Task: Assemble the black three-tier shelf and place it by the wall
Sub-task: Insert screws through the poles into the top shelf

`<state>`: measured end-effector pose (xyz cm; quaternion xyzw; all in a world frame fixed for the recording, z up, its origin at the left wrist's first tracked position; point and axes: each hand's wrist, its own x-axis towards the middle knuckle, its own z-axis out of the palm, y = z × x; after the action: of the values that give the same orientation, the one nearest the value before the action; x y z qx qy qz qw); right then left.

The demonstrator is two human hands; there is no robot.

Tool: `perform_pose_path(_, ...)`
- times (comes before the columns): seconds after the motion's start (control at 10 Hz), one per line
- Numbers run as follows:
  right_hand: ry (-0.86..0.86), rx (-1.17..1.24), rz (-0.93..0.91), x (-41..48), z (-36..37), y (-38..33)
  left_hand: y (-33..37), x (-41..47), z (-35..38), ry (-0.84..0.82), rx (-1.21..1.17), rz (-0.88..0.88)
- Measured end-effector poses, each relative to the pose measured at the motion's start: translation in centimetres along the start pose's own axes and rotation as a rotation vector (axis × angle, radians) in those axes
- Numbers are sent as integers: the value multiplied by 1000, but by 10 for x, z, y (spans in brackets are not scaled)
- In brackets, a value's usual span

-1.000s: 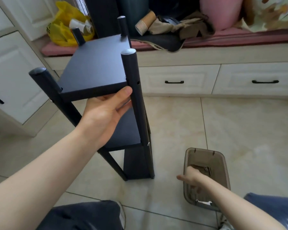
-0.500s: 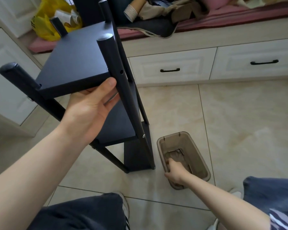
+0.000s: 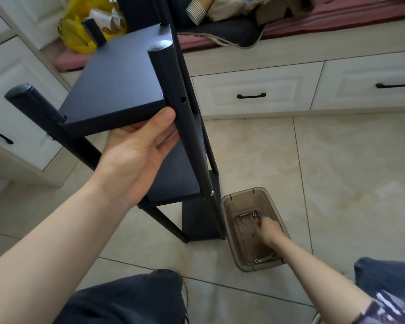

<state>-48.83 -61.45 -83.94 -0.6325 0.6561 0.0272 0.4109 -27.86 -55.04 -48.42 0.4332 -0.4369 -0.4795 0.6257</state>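
The black three-tier shelf (image 3: 117, 90) stands upright on the tiled floor, four round posts rising past its top board. My left hand (image 3: 138, 148) grips the front edge of the top board from below, thumb against the near right post (image 3: 173, 94). That post shows an empty screw hole beside the board. My right hand (image 3: 267, 230) reaches down into a brown translucent plastic box (image 3: 229, 206) on the floor to the right of the shelf's foot. Small metal screws (image 3: 249, 215) lie in the box; the fingers are down among them and I cannot see whether they hold one.
White cabinet drawers (image 3: 255, 94) with black handles run along the back under a cushioned bench with clothes, a paper cup (image 3: 197, 9) and a yellow bag (image 3: 80, 31). A white cabinet (image 3: 14, 113) stands at left. My knees fill the bottom edge.
My right hand has gone deeper into the brown box toward the screws. The view has shifted, and my left hand keeps its grip on the top board.
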Motion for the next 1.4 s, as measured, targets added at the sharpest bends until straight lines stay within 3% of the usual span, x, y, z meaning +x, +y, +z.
perform_pose_path(0.3,-59,-47,-187,32,30,-26,0,-2,-5,0,-7,-18)
perform_pose_path(0.5,-97,-44,-134,55,31,-23,-4,-5,-11,61,51,-67)
perform_pose_path(0.9,-9,-128,-164,55,46,-15,-11,5,-16,84,10,-120)
perform_pose_path(1.1,-5,-220,-209,43,36,-14,-5,2,-8,86,-14,-110)
perform_pose_path(1.2,-17,-214,-200,37,24,-18,-2,2,-3,4,-85,-91)
perform_pose_path(1.4,-122,-393,-261,17,-50,-77,2,-1,1,19,-120,-76)
